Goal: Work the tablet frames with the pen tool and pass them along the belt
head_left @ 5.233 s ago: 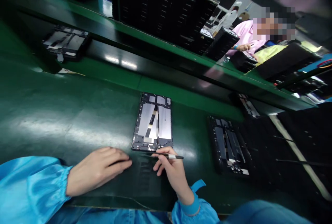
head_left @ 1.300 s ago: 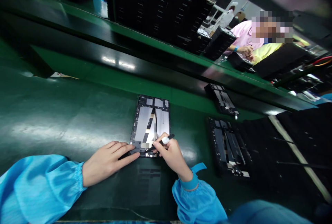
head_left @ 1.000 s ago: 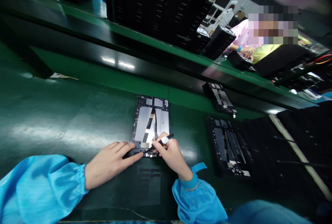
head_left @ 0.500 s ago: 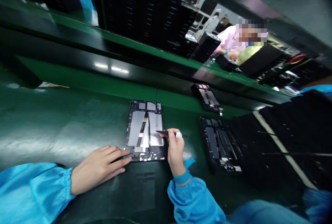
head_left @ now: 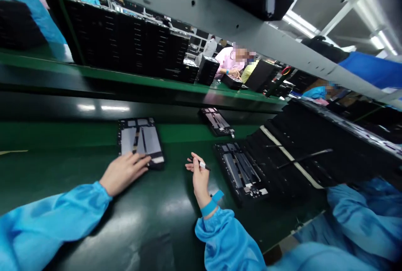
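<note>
Silver-backed tablet frame lies flat on the green worktop, its lower corner under the open left hand, which rests there without gripping. The right hand, off the frame, pinches a slim black pen-like tool between thumb and fingers. Beyond it lie a nearer frame, just right of that hand, and a farther frame; black stacks line the far side.

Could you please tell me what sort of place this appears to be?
It looks like an electronics assembly line: tablet frames lie on a green workbench, black racks stand along it, and the person wears a blue smock and wrist strap.
</note>
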